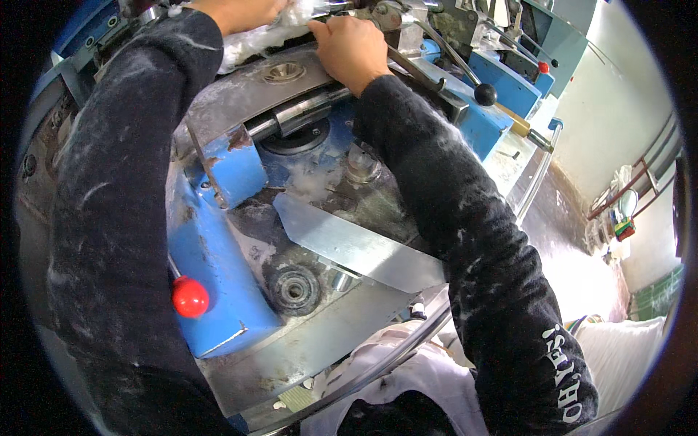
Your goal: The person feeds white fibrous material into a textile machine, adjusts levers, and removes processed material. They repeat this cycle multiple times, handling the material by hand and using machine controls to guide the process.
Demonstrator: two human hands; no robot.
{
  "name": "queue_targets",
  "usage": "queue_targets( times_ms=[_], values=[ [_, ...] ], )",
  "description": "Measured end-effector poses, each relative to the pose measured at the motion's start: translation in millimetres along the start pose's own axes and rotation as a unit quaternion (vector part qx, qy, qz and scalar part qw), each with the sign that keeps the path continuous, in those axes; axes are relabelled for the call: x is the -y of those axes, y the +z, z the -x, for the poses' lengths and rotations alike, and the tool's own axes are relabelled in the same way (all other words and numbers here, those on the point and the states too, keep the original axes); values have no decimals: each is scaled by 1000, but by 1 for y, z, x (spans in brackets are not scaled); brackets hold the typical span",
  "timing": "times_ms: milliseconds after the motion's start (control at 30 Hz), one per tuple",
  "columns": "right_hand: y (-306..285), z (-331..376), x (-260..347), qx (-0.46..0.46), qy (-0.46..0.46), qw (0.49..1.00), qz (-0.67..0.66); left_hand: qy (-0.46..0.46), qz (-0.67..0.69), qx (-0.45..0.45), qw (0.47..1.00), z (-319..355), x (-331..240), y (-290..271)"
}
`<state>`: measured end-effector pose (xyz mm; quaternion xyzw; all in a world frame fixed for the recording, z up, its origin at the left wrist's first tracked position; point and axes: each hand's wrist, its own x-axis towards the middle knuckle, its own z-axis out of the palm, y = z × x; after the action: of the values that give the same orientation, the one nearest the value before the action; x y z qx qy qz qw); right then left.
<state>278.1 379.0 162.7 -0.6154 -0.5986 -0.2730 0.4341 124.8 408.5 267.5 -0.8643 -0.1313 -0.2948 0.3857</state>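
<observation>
At the top of the picture my left hand [243, 11] reaches over a blue and grey metal machine, beside a fluffy strip of white fibre [251, 47]. Its fingers are partly cut off by the upper edge and partly lost against the fibre. My right hand [354, 51] is closed at the right end of that strip, by the curved metal plate [240, 94]; its thumb points left. Whatever lies inside its curled fingers is hidden. Both dark sleeves carry white lint.
A red ball knob [190, 296] stands by my left forearm, a black ball knob [485, 94] right of my right hand. A bare metal blade-like plate [356, 243] slants across the machine's middle near a round bearing [294, 289]. A curved metal rail [385, 363] crosses in front of me.
</observation>
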Motion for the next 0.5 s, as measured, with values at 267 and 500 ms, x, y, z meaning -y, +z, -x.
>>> queue_targets(
  times_ms=[267,500],
  values=[
    [-11,0,2,63,-52,997,-17,-3,-2,-2,1000,2,5,1],
    [3,-4,2,26,-9,999,-18,-11,-16,31,999,-1,2,2]
  ],
)
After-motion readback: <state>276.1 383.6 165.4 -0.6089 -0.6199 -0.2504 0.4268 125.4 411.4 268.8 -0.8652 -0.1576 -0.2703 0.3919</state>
